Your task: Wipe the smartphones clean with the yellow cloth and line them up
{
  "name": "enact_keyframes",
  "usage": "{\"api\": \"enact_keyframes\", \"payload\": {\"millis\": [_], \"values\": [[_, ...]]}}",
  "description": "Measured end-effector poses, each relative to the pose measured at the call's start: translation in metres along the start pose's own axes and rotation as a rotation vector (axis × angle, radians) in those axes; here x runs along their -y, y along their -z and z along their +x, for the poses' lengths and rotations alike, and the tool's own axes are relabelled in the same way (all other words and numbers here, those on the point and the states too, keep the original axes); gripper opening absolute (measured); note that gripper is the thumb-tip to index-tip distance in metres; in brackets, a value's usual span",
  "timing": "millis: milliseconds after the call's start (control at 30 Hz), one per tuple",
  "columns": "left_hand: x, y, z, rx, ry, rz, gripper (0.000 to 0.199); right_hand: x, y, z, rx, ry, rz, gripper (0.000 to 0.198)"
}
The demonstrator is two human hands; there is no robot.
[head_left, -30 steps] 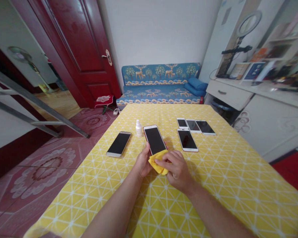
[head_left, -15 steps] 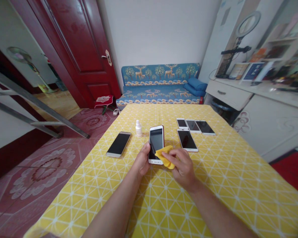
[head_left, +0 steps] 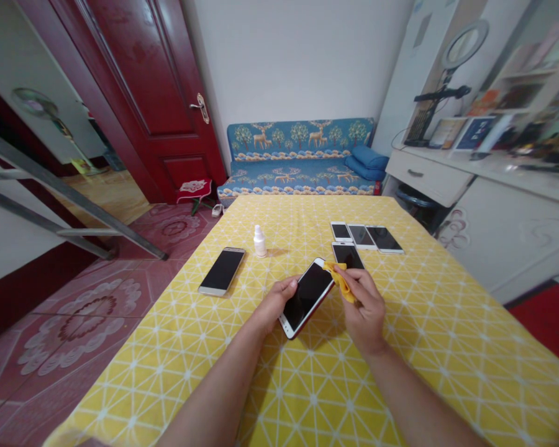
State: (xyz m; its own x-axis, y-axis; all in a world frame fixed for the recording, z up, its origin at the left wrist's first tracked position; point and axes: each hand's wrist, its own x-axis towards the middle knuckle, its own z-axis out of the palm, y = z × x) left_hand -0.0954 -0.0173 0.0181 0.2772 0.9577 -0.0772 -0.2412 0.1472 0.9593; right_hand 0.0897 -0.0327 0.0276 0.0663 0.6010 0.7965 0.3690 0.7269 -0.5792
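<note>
My left hand (head_left: 278, 302) is closed around the left edge of a white-fronted smartphone (head_left: 306, 298) in a dark red case. The phone is tilted, its top leaning to the right, with the dark screen facing up. Pinched in my right hand (head_left: 364, 306) is a yellow cloth (head_left: 340, 282), which touches the phone's upper right corner. Just beyond that hand, another white smartphone (head_left: 348, 255) lies on the table, its lower part hidden. A small white bottle (head_left: 259, 241) stands upright past my left hand.
A yellow patterned cloth covers the table (head_left: 307, 397). At the left lies a phone with a dark screen (head_left: 222, 271). Several phones form a row at the back right, including a white one (head_left: 384, 239). Behind the table stands a blue sofa (head_left: 302, 167).
The phone has turned clockwise and its lower end has come nearer to me. My right hand with the cloth has moved right, from the screen's lower part to the top corner.
</note>
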Motion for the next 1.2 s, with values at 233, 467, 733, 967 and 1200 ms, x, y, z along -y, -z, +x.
{"api": "enact_keyframes", "payload": {"millis": [233, 467, 733, 967, 1200], "values": [[-0.017, -0.007, -0.014, 0.261, -0.319, 0.366, 0.071, 0.002, -0.001, -0.002, -0.057, -0.128, 0.078, 0.031], [-0.017, -0.007, -0.015, 0.332, -0.227, 0.467, 0.082, 0.001, 0.0, -0.004, -0.06, -0.23, 0.147, 0.018], [-0.014, -0.008, -0.019, 0.366, -0.184, 0.292, 0.06, -0.008, -0.007, -0.003, -0.039, -0.317, 0.095, 0.014], [0.004, -0.015, -0.013, 0.385, 0.125, -0.241, 0.057, -0.019, -0.01, -0.003, 0.076, -0.313, -0.15, 0.026], [0.003, -0.014, -0.013, 0.286, 0.292, -0.399, 0.062, -0.02, -0.011, -0.004, 0.168, -0.188, -0.279, 0.025]]}}
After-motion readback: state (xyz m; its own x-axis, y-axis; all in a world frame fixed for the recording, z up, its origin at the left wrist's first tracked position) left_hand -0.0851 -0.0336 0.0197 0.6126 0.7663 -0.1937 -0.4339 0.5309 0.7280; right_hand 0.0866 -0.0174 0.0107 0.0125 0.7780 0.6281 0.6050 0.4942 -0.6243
